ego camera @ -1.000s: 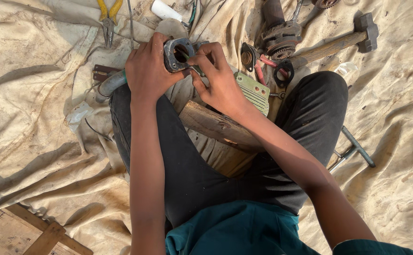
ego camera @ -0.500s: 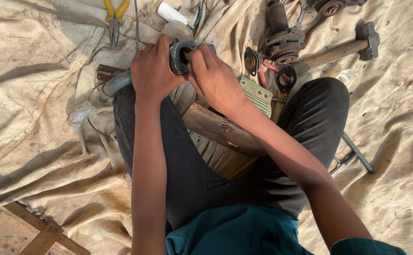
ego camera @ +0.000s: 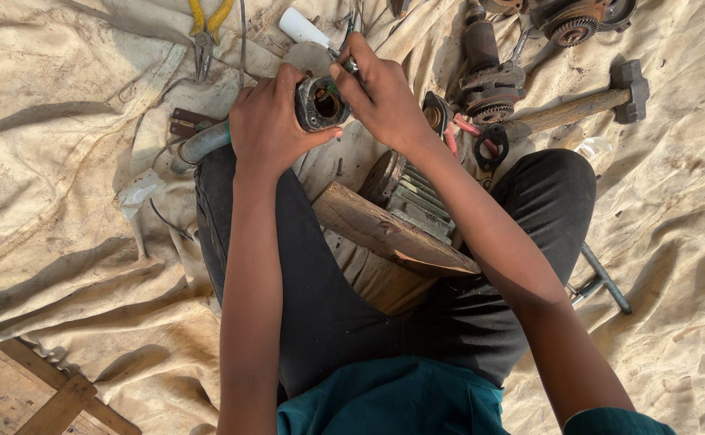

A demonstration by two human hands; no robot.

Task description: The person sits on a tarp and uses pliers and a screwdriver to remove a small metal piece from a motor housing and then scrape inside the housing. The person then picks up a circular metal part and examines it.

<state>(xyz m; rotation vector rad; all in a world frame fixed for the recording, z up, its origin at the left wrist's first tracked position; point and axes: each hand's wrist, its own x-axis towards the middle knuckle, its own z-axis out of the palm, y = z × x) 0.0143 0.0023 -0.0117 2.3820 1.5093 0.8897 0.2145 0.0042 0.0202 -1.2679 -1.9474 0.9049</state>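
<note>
Both hands work at one small part above the person's lap. Nearest the camera, between the knees and below the wrists, a worn wooden block [ego camera: 389, 234] sits with a ribbed grey metal housing [ego camera: 417, 197] behind it. The left hand [ego camera: 268, 129] is curled tightly around a dark cylindrical housing [ego camera: 320, 103], thumb across its lower rim, open end turned up so that a rusty brown bore shows. Half a second ago the fingers of the other hand lay over that opening; now the right hand [ego camera: 381, 97] has lifted to the upper right edge, its fingertips pinched on a thin tool [ego camera: 348, 58] whose tip meets the rim. I judge that the work has passed from gripping the part to picking at something inside or on its edge.

Beyond the hands, yellow-handled pliers [ego camera: 207, 24] lie to the far left and a white tube [ego camera: 304, 28] just above. Right of the right hand lie red-handled pliers [ego camera: 469, 137], a geared motor armature [ego camera: 489, 76] and a hammer [ego camera: 586, 101], all on the tan cloth [ego camera: 62, 161].
</note>
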